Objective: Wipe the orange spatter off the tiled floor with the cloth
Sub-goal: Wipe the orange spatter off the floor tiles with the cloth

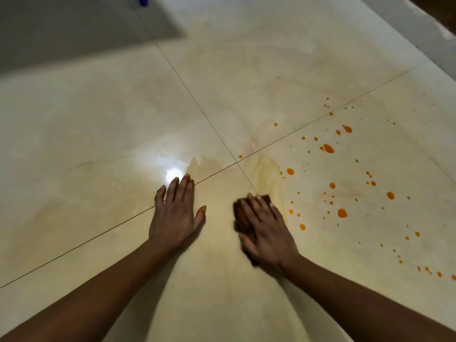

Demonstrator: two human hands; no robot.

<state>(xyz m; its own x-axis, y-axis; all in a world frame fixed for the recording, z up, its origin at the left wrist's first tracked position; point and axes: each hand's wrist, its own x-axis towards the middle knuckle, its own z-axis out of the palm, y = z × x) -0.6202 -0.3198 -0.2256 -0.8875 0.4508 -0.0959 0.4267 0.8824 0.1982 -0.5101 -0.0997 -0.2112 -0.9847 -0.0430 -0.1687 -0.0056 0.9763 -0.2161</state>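
A dark brown cloth [238, 219] lies on the cream tiled floor [246, 82] near the meeting of the grout lines. My right hand [265, 229] lies flat on top of it with straight fingers, pressing it down; most of the cloth is hidden under the hand. Orange spatter [341, 213] dots the tile to the right of the cloth, from small specks to larger drops. A pale orange smear [267, 171] runs just beyond the cloth. My left hand [176, 212] rests flat on the floor to the left, fingers spread.
A grey wall or skirting [74, 28] borders the floor at the far left, with a blue object [142, 0] at the top edge. A dark edge [434, 11] sits at the far right corner. A bright light reflection [174, 174] glares beside my left fingertips.
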